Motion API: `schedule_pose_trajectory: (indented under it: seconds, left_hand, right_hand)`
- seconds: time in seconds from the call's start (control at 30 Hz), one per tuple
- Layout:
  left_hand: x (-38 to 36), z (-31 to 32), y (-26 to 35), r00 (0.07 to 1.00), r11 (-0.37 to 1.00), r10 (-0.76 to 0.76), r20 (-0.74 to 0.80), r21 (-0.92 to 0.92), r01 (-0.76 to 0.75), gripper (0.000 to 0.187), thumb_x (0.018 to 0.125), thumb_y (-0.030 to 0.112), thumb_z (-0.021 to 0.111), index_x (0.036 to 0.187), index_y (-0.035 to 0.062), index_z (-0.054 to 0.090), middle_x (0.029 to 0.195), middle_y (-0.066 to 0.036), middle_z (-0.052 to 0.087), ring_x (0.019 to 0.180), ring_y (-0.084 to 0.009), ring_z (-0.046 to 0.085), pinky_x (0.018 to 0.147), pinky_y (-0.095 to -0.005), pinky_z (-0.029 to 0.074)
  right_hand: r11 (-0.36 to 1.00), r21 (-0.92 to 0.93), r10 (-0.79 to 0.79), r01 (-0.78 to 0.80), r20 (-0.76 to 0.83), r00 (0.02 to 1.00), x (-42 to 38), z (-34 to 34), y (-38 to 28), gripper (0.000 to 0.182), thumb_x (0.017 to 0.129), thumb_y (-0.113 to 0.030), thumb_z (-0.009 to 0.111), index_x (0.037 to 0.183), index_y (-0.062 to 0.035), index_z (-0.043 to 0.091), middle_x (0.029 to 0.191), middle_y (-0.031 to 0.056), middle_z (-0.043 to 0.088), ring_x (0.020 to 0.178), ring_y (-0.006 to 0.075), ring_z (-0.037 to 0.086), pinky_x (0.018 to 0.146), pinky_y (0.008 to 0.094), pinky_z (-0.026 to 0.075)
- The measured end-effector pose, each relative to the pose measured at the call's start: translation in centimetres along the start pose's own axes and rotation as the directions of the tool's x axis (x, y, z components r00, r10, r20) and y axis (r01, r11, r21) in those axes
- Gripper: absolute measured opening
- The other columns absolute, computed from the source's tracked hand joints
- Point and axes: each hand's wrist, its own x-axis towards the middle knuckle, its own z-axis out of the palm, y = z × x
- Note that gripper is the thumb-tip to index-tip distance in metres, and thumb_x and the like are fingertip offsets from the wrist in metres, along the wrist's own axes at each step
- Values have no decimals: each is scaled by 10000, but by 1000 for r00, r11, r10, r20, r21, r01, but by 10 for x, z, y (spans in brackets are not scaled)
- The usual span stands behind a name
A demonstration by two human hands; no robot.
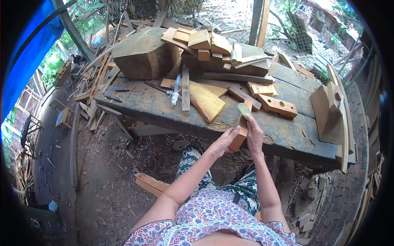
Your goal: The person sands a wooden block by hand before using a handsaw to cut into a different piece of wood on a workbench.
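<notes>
My left hand (225, 142) is wrapped round the lower end of a reddish-brown wooden block (238, 141), held at a slant by the front edge of the workbench (164, 107). My right hand (255, 132) is closed beside the block, its fingers on a pale greenish piece with a rounded end (244, 109). That piece lies against the block's upper part; its kind I cannot tell. Right behind them on the bench are a wooden block with round holes (278, 106) and a dark wooden bar (245, 98). A yellowish wedge-shaped board (205, 102) lies to the left.
A big log block (145, 53) stands at the bench's back left, beside a pile of wooden offcuts (200, 39). A narrow wooden strip (185, 88) lies near a clear plastic-wrapped item (175, 92). Boards (328, 110) lean at the right end. Scrap wood litters the ground.
</notes>
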Motion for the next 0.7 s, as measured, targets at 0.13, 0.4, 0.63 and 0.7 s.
schedule_pose_trajectory:
  seconds: [0.13,0.4,0.63,0.7]
  left_hand:
    - [9,4,-16,997,998,38,-65,-50,-41,864,793,747,517,1382,130,377,1244,-84,485,1105,-205,500,845,-434,456]
    - [13,-5,-28,986,980,4,-168,-195,-37,733,840,671,516,1316,117,454,1147,-89,543,1032,-199,556,818,-422,500]
    - [9,-3,-22,993,957,-6,-114,-290,-28,749,852,631,522,1385,124,379,1282,-101,494,1166,-237,508,895,-489,463]
    - [10,-6,-24,992,950,-5,-128,-312,-35,753,850,636,520,1387,128,378,1288,-103,492,1172,-241,505,904,-494,458]
  right_hand:
    - [997,18,-73,73,-23,997,-28,-5,-26,291,941,-48,491,1213,-78,589,1237,141,599,1202,309,533,962,414,459]
    - [940,224,258,-256,18,966,-106,-2,-39,326,958,-48,487,1277,-77,550,1180,178,631,1114,270,609,897,364,487]
    - [954,140,270,-266,-11,963,-47,12,-23,331,963,-89,481,1287,-95,545,1124,227,625,1052,326,623,816,387,522]
    - [954,135,265,-266,28,964,-47,7,-29,334,959,-91,490,1288,-96,545,1120,223,629,1051,332,621,821,388,520]
